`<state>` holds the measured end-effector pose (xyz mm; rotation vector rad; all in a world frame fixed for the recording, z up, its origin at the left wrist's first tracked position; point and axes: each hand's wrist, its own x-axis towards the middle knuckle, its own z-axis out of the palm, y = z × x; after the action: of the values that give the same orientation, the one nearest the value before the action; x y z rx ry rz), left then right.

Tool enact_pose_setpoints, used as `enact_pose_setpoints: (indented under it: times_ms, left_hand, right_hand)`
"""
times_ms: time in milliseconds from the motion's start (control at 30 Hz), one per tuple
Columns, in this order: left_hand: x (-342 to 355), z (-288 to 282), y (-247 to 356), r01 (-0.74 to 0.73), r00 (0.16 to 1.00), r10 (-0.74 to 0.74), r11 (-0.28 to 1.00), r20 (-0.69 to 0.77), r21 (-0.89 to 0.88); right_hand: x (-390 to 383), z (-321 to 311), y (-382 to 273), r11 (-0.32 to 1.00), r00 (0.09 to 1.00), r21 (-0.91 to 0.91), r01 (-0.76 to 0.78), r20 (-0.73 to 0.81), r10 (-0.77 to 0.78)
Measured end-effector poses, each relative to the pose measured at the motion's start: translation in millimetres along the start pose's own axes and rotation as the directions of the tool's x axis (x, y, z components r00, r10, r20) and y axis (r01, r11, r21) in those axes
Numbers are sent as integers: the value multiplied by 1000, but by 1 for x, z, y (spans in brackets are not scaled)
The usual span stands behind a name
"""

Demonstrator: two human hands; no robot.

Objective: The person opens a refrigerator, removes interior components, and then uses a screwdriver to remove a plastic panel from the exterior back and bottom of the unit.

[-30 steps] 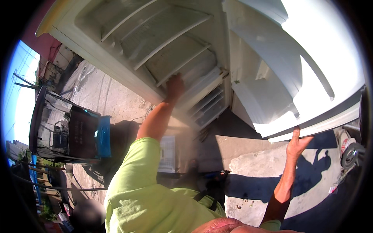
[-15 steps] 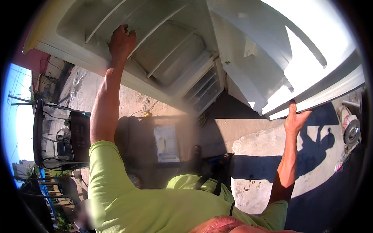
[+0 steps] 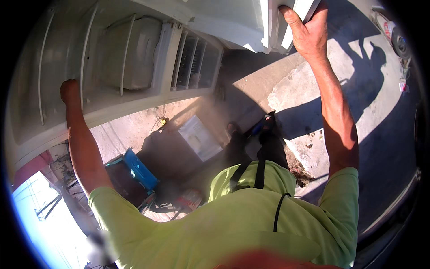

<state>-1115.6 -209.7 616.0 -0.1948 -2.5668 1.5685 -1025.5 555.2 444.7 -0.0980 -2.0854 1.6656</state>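
Note:
An open white refrigerator fills the upper part of the head view. Inside its cabinet point(image 3: 112, 111), my left hand point(image 3: 70, 93) is closed against the inner wall, beside one of the raised shelf ridges point(image 3: 88, 45). Its fingers are curled, and whatever may be inside them is hidden. My right hand point(image 3: 310, 38) grips the lower edge of the refrigerator door point(image 3: 224, 19), with the thumb laid over the white rim. Further along the cabinet is a compartment point(image 3: 190, 60) with several thin ribs.
A white flat panel point(image 3: 200, 139) lies on the ground near my feet point(image 3: 267, 120). Left of it stands a blue-edged box point(image 3: 139, 170), and a yellow item point(image 3: 162, 121) with thin cable lies nearby. A tool with a round disc point(image 3: 400, 42) rests at the far right.
My left hand has moved left and down along the cabinet wall, and its fingers look more closed. My right hand, still on the door, appears higher; the whole view has shifted.

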Motion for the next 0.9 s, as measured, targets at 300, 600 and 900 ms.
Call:
enact_pose_setpoints:
  times_ms: [300, 600, 900]
  left_hand:
    - [38, -44, -3, 848, 526, -376, 296, 763, -440]
    - [13, 9, -57, 871, 479, -305, 45, 823, -490]
    - [7, -70, -13, 883, 437, -275, -51, 857, -466]
  right_hand:
    - [7, -10, -39, 902, 908, 110, -417, 80, 411]
    - [9, -7, -13, 964, 972, 137, -230, 90, 219]
    - [13, -5, 2, 999, 999, 6, -46, 11, 46]
